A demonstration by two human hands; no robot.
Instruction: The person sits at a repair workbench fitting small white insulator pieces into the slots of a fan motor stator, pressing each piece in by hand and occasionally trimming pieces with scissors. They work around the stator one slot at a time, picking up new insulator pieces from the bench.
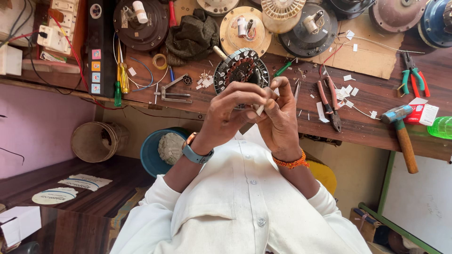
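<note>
Wooden workbench (pixel 376 101), brown and scuffed, spans the far side of the scene; we look down past a white buttoned shirt (pixel 235 207) to two bare hands raised before it.

Along the far edge of the bench lies a row of round fan motor housings: a dark one (pixel 141 23) at left, a cream one (pixel 245 28) near the middle, and others to the right. A dark green rag (pixel 193 35) is bunched between the first two. Below the bench at left stand a blue bucket (pixel 153 150) and, further left, a tan pail (pixel 96 141).

The wound stator (pixel 240 68), a dark slotted ring, sits upright at the centre, just beyond the fingers. The left hand (pixel 226 115), with a grey wristwatch (pixel 195 154), curls its fingers closed over the near rim of the stator. The right hand (pixel 280 117), with an orange bead bracelet (pixel 292 163), is narrowed to a pinch against the left. Whether the stator also rests on the bench we cannot tell.

To the right lies a wooden-handled hammer (pixel 402 131), its handle overhanging the near edge. Red-handled pliers (pixel 329 101) lie between the hammer and the hands, and green-handled pliers (pixel 414 77) lie further off. A yellow screwdriver (pixel 123 75) lies at left.

Smallest is the white slip (pixel 260 109), held in the right-hand pinch where the two thumbs meet. Similar white scraps are scattered over the bench.
</note>
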